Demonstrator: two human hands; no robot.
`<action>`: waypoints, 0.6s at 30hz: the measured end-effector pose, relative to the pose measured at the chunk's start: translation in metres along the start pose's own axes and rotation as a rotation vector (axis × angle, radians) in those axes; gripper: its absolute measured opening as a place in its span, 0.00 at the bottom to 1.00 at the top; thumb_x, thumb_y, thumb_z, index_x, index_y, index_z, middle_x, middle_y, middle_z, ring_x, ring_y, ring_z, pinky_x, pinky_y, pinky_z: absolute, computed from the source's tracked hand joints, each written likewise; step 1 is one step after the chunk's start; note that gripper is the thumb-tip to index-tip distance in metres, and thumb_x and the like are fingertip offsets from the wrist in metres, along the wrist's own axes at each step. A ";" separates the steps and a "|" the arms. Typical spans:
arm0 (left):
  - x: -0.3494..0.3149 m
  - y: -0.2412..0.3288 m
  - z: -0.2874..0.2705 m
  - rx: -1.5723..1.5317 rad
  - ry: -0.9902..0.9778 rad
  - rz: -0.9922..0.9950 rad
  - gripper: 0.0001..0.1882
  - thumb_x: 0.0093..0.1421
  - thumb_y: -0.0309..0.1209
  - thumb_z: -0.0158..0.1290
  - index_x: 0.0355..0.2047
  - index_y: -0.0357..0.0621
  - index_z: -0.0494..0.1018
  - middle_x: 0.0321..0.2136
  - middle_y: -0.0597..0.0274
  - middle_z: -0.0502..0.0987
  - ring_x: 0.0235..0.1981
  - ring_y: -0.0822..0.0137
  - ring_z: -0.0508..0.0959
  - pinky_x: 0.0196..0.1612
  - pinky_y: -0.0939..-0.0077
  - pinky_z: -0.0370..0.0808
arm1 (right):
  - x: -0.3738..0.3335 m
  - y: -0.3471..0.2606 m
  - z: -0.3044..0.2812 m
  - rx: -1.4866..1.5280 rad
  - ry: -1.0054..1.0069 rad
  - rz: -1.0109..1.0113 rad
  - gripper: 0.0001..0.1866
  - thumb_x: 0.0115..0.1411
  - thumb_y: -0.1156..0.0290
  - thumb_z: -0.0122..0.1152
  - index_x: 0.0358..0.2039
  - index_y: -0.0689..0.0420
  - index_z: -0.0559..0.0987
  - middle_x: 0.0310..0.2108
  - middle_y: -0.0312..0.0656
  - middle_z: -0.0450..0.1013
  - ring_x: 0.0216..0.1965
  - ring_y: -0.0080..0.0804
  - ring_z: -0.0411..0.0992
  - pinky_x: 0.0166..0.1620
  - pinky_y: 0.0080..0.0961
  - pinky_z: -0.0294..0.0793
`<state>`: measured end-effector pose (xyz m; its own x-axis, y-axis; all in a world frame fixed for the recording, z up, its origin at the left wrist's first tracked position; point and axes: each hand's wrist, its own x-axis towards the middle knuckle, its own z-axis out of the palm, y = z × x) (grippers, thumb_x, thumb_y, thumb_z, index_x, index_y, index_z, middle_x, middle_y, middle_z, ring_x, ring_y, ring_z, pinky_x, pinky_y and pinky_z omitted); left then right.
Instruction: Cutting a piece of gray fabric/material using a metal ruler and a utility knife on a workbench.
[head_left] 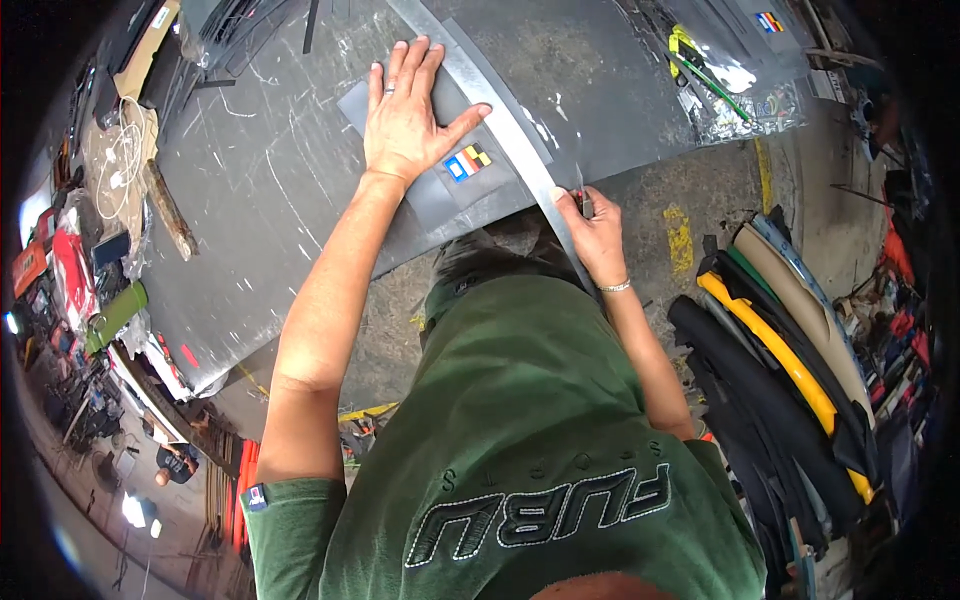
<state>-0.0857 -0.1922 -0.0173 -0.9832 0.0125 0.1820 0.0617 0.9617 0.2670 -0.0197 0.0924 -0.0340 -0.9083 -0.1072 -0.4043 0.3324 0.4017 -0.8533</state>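
Observation:
My left hand (402,125) lies flat with fingers spread on a dark grey sheet (435,205), its thumb reaching the edge of a long metal straightedge (510,140). A small label with coloured blocks (467,163) shows on the sheet below the palm. The straightedge runs slantwise over the sheet and past the table's near edge. Beside its near end, my right hand (600,240) is closed on a small dark-handled tool (587,204), by its look a utility knife; most of it is hidden in the fingers.
The scratched grey worktable (270,200) spans the top. On its right lie clear plastic packaging (745,110) and a green-and-yellow tool (690,65). Rolls of black, yellow and beige material (790,350) stand at right. Cardboard with a white cord (122,150) is at left.

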 end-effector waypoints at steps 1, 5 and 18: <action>0.001 0.000 0.000 0.002 0.006 0.004 0.51 0.55 0.67 0.60 0.67 0.44 0.64 0.70 0.55 0.63 0.74 0.51 0.57 0.75 0.44 0.48 | -0.001 0.000 -0.001 0.009 0.006 -0.001 0.15 0.61 0.63 0.70 0.37 0.64 0.83 0.28 0.44 0.79 0.30 0.25 0.72 0.38 0.28 0.73; -0.002 -0.003 0.003 0.014 -0.006 0.007 0.53 0.54 0.71 0.56 0.68 0.43 0.64 0.70 0.55 0.62 0.74 0.52 0.55 0.75 0.43 0.48 | -0.001 0.001 0.000 -0.020 -0.002 0.014 0.16 0.61 0.62 0.70 0.38 0.64 0.83 0.27 0.41 0.78 0.29 0.23 0.70 0.35 0.28 0.72; 0.001 0.000 -0.001 -0.002 -0.007 0.005 0.52 0.55 0.67 0.60 0.68 0.44 0.63 0.71 0.54 0.62 0.74 0.51 0.55 0.75 0.44 0.47 | 0.001 0.006 0.002 -0.002 0.003 0.010 0.16 0.61 0.61 0.70 0.36 0.64 0.82 0.27 0.42 0.78 0.29 0.22 0.70 0.35 0.27 0.72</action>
<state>-0.0863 -0.1924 -0.0166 -0.9840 0.0190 0.1770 0.0669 0.9610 0.2685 -0.0184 0.0929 -0.0406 -0.9057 -0.1000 -0.4119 0.3411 0.4047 -0.8484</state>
